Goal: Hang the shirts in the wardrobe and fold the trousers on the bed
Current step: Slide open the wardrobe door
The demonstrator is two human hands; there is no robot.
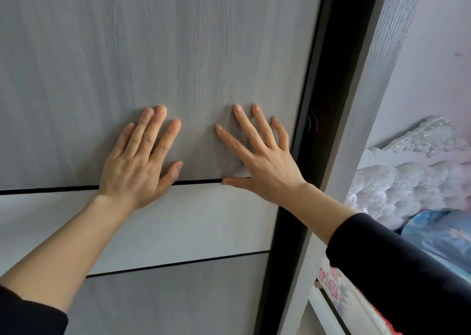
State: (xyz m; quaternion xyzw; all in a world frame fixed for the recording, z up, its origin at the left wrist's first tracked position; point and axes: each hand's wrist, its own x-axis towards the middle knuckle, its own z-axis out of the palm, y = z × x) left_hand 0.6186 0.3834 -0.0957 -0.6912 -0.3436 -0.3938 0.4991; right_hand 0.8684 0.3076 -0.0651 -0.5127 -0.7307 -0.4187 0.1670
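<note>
The grey wood-grain sliding door of the wardrobe (158,49) fills most of the view. My left hand (139,161) lies flat on it with straight fingers, just above a thin dark groove. My right hand (260,153) presses flat on the same panel with fingers spread, close to the door's black edge strip (331,84). A narrow dark gap shows along that strip beside the wardrobe's grey side frame (367,120). Neither hand holds anything. No shirts or trousers are in view, and the inside of the wardrobe is hidden.
To the right stands the bed with a white carved headboard (418,146), a blue floral pillow (438,235) and floral bedding (336,288) below my right sleeve. A pale lilac wall (433,67) rises behind it.
</note>
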